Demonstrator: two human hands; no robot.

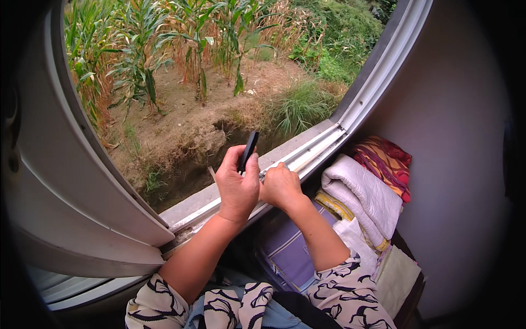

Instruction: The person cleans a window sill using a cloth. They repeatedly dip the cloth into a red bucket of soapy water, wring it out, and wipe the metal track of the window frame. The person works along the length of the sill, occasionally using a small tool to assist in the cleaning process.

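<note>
My left hand (238, 187) is raised over the window sill, its thumb and fingers closed around a slim black stick-like object (249, 151), perhaps a handle, that points up. A thin pale strip (212, 173) sticks out behind that hand's outer side. Close beside it, my right hand (282, 185) is curled with its knuckles up above the white window track (316, 158). Something small, grey and shiny (262, 175) shows between the two hands. Whether my right fingers grip it is hidden.
A white window sash (98, 197) stands on the left. At the right, a folded white quilt (361, 197), a red and orange patterned cloth (382, 164) and a purple fabric item (291, 246) are piled beside the wall (456, 172). Outside are corn plants (197, 45) and a dirt bank.
</note>
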